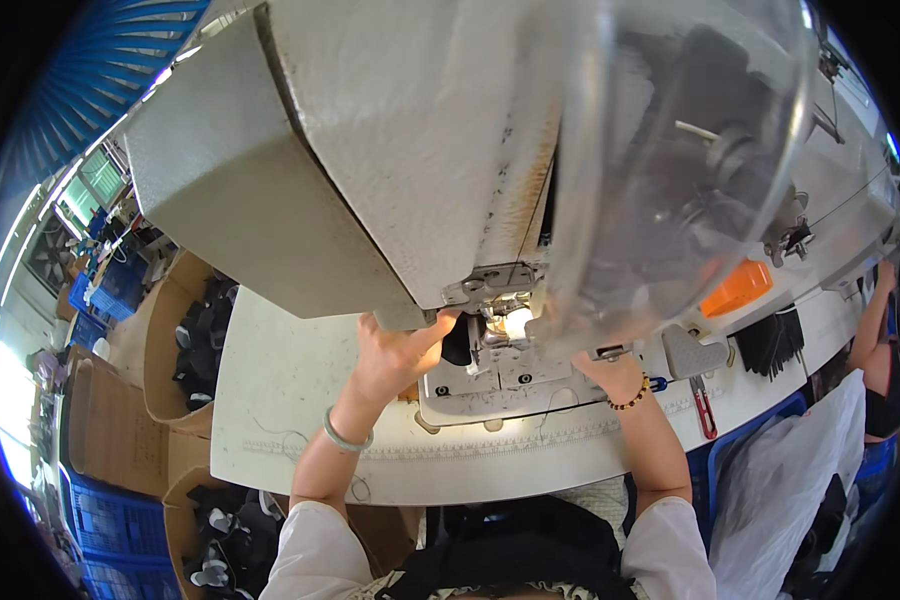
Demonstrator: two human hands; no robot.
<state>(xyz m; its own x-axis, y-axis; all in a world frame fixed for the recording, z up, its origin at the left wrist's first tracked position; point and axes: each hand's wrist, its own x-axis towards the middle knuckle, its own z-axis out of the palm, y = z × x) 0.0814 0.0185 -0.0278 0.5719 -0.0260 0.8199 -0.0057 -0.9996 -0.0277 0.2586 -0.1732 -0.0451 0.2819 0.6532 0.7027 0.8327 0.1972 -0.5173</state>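
A large grey-white industrial sewing machine (400,150) fills the upper middle, its lamp lighting the needle area (510,322). Just left of the needle, my left hand (398,352) is closed, thumb and fingers at the edge of a small black piece (457,346) that looks like fabric. The machine head covers part of that piece and some of my fingers. On the other side of the needle, my right hand (612,374) rests low by the machine bed; its fingers disappear behind the machine's clear plastic cover (660,180). What they hold, if anything, is hidden.
On the white table (300,400), at right, lie an orange box (736,288), black strips (772,342), a grey pad (692,354) and a red-handled tool (705,412). Cardboard boxes (120,430) of black pieces stand left. A white plastic bag (790,470) and another person's arm (873,320) are right.
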